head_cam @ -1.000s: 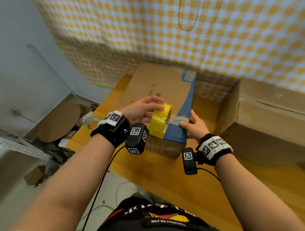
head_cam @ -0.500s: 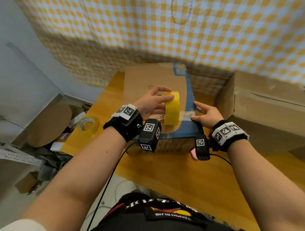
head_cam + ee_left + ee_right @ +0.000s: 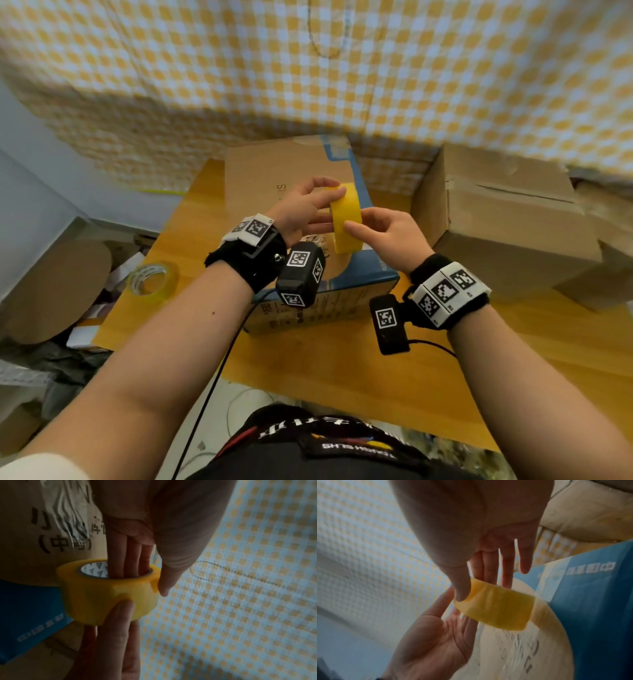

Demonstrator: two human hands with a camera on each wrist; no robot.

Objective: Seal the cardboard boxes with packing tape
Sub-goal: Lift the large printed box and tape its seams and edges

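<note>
Tape is the light, stiff thing here. At nine o'clock a spare clear roll [image 3: 151, 281] lies flat on the wooden table [image 3: 342, 370]. Toward centre, the left hand [image 3: 301, 214] holds the yellow tape roll [image 3: 346, 219] with fingers [image 3: 127, 555] through its printed card core and the thumb on the rim. At one o'clock of it, the right hand [image 3: 390, 236] pinches the glossy outer band with straight fingers. The roll hangs just above the blue-and-brown box [image 3: 274, 178]. It looks slick, so I judge the core the sure hold; the free end is hard to see. At three o'clock stands a plain cardboard box [image 3: 507, 226].
</note>
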